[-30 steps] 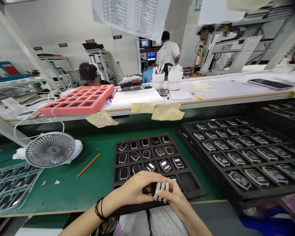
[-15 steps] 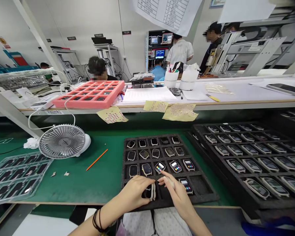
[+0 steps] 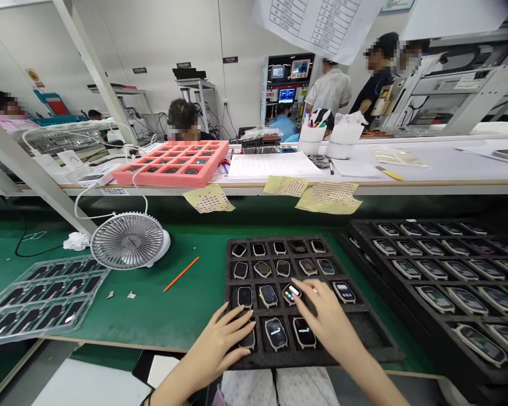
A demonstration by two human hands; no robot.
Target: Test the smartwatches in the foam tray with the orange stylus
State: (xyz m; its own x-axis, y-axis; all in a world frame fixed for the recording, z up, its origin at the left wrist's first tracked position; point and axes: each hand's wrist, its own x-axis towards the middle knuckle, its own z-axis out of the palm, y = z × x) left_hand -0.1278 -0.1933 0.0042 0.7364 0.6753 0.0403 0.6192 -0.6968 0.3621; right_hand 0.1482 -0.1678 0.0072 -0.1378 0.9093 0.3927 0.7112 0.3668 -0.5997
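A black foam tray (image 3: pixel 260 361) in front of me holds several smartwatches in its compartments. My left hand (image 3: pixel 220 344) lies over its near left corner, fingers spread and touching a dark watch (image 3: pixel 248 339) that they partly cover. In the third row, the thumb and index finger of my right hand (image 3: pixel 327 316) are apart at a smartwatch with a lit, colourful screen (image 3: pixel 292 293), which sits in its compartment. Between my hands, two front-row watches (image 3: pixel 275 332) show white lettering on dark screens. My right hand hides the compartments beneath it.
On the right stands a larger black tray (image 3: pixel 444 332) of watches. To the left are a grey fan (image 3: pixel 129 242), an orange stick (image 3: pixel 181 274) and a clear plastic tray (image 3: pixel 74 321). A pink foam tray (image 3: pixel 165 179) rests on the shelf. Several people are beyond it.
My left hand has let go of the tilted watch and moved left, its fingers spreading. My right hand has shifted up over the third row. The view has turned slightly left.
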